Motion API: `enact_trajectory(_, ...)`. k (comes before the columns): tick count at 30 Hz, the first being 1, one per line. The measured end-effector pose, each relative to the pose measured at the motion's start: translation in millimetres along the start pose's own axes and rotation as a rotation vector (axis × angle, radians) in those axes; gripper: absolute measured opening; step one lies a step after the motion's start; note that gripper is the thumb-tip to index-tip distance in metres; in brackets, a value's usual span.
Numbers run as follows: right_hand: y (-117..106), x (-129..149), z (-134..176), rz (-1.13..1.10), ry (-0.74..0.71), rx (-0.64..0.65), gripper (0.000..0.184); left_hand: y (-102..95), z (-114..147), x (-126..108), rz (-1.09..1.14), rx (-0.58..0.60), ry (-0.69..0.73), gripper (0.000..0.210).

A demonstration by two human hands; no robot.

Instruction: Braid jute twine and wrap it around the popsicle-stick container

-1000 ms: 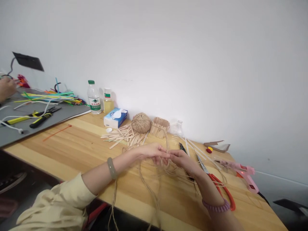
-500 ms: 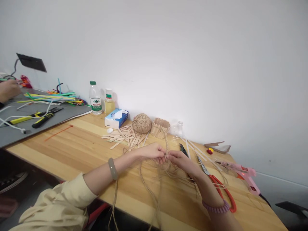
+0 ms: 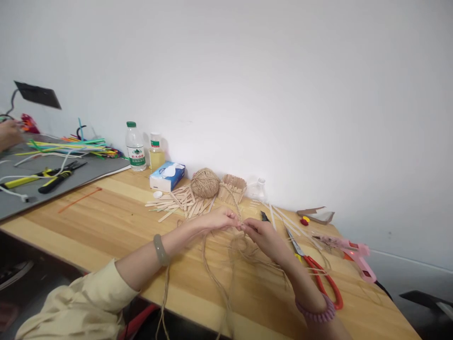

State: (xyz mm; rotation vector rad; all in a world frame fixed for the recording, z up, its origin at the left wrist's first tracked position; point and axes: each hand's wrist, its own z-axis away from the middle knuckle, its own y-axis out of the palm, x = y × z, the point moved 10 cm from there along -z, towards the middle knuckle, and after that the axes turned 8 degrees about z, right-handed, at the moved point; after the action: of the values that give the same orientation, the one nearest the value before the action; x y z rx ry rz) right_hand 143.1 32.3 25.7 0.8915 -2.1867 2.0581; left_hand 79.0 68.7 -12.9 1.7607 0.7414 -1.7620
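Note:
My left hand [image 3: 226, 218] and my right hand [image 3: 257, 232] meet above the middle of the table, fingertips pinched on a braided jute cord [image 3: 236, 204]. From the pinch the braid runs up to a small basket of wooden sticks [image 3: 232, 188]. Loose jute strands [image 3: 216, 278] hang from the hands, trail across the wood and drop over the front edge. More strands lie tangled under my right hand. A ball of jute twine [image 3: 205, 183] sits to the left of the basket. The exact grip of the fingertips is partly hidden.
Craft sticks [image 3: 182, 200] lie scattered before the twine ball. A tissue pack [image 3: 167, 176] and a water bottle [image 3: 136, 147] stand at the back left. Red-handled scissors [image 3: 323, 278] and a pink glue gun [image 3: 354, 252] lie right. Another person's hand [image 3: 10, 133] is at far left, near pliers [image 3: 60, 177].
The view has shifted slightly, so most things sit a little further left. My fingertips have drawn closer together on the cord, both hands still pinching it.

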Motion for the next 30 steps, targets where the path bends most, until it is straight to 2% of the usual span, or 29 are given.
enact_trajectory(5,-23.7,-8.3,6.4,0.343,0.107,-0.242,0.029,-17.8,-1.4,-6.2,-0.058,-0.178,0.079,0.034)
enact_trajectory(8,-23.2,10.0,12.5,0.593,0.031,-0.349,0.026,-32.0,3.3,-12.6,0.015,-0.326,0.145,0.034)
enact_trajectory(10,-7.3,29.7,14.0,0.708,-0.103,-0.325,0.023,-38.7,6.4,-14.0,0.163,-0.384,0.179,0.029)
enact_trajectory(14,29.7,54.3,14.6,0.751,-0.316,-0.142,0.024,-41.5,6.6,-12.2,0.437,-0.376,0.189,0.021)
enact_trajectory(16,31.6,56.8,14.3,0.667,-0.347,-0.097,0.018,-38.7,5.9,-13.9,0.461,-0.344,0.191,0.021)
enact_trajectory(18,14.1,50.5,12.2,0.495,-0.288,-0.166,0.023,-32.0,5.5,-19.0,0.392,-0.299,0.202,0.023)
enact_trajectory(21,-28.7,18.3,12.5,0.109,-0.041,-0.414,0.028,-19.1,5.8,-23.7,0.256,-0.241,0.181,0.025)
enact_trajectory(22,-35.6,4.7,13.3,-0.046,0.047,-0.459,0.029,-15.4,5.9,-23.5,0.224,-0.229,0.162,0.025)
enact_trajectory(23,-34.8,-6.9,12.2,-0.208,0.117,-0.451,0.030,-12.2,5.8,-22.7,0.200,-0.216,0.142,0.025)
enact_trajectory(26,-2.5,-16.0,2.7,-0.616,0.211,-0.178,0.040,-5.9,4.9,-19.7,0.152,-0.176,0.108,0.024)
enact_trajectory(28,14.2,-8.7,0.2,-0.736,0.200,-0.027,0.040,-5.1,3.7,-18.2,0.137,-0.158,0.110,0.023)
enact_trajectory(30,17.4,-3.8,-0.4,-0.750,0.176,0.008,0.036,-6.6,2.7,-16.6,0.122,-0.157,0.109,0.022)
